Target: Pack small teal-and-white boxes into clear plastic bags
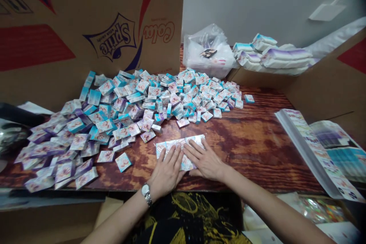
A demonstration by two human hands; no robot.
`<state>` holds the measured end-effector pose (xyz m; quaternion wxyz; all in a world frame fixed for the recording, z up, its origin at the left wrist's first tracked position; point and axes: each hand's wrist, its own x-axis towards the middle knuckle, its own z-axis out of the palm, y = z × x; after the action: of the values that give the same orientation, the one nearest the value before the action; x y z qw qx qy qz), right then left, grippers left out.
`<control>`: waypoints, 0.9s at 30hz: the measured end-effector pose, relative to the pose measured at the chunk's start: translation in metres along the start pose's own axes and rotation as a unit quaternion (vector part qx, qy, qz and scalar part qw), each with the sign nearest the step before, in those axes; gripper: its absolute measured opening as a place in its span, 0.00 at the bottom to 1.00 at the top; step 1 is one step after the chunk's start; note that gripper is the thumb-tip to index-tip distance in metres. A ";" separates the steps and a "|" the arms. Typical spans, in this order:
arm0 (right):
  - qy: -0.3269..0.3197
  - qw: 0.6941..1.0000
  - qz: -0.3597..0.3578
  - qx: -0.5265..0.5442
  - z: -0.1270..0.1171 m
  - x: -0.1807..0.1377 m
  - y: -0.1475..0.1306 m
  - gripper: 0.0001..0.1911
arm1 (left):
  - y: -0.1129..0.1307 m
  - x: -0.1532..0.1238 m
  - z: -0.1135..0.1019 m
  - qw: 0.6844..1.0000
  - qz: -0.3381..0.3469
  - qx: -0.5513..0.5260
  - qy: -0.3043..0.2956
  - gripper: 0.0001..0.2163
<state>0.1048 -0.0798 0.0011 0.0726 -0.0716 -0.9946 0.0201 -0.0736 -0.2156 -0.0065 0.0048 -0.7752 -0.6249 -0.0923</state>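
Observation:
Under both my hands lies a flat, shiny plastic packet (180, 142) with a printed white and pale blue pattern, close to the table's front edge. My left hand (168, 164) rests on its left half, fingers stretched out flat. On the right half presses my right hand (204, 158), also flat with fingers extended. The packet's middle is partly covered by my fingers. Just beyond and to the left spreads a large heap of small boxes (154, 91), white with blue or purple sides and a red hand print. One loose box (123, 162) sits left of my left hand.
A big cardboard carton (114, 4) stands behind the heap. Clear plastic bags (207, 51) lie at the back, beside an open carton (265, 78) of wrapped packs (286, 55). A stack of printed sheets (317, 152) lies at the right. A dark, shiny object (14, 137) is far left.

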 end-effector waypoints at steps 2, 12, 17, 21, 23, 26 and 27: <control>-0.002 1.000 0.018 -0.003 0.002 -0.005 0.002 0.35 | -0.005 -0.003 -0.003 0.999 -0.002 -0.031 0.010 0.24; 0.061 0.909 0.356 0.207 0.014 -0.031 0.000 0.31 | -0.043 -0.011 0.011 0.898 -0.324 -0.281 0.101 0.28; 0.149 0.874 0.369 0.280 0.017 -0.032 -0.013 0.34 | -0.035 -0.022 -0.017 0.869 -0.332 -0.331 0.160 0.32; 0.229 0.901 0.256 0.266 -0.004 -0.008 -0.024 0.31 | -0.046 -0.053 -0.072 0.896 -0.270 -0.336 0.108 0.32; 0.239 0.926 0.149 0.251 -0.020 0.019 -0.038 0.29 | -0.054 -0.076 -0.107 0.906 -0.215 -0.363 0.028 0.28; 0.207 0.943 0.002 0.262 -0.038 0.066 -0.072 0.31 | -0.067 -0.125 -0.157 0.899 -0.236 -0.362 -0.070 0.21; 0.195 0.943 -0.031 0.268 -0.040 0.081 -0.085 0.32 | -0.072 -0.147 -0.172 0.895 -0.275 -0.342 -0.079 0.21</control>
<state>0.0201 -0.1506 0.0564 0.2818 -0.0209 -0.9208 0.2689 -0.1965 -0.3636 0.1330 -0.3360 -0.5309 -0.7413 -0.2362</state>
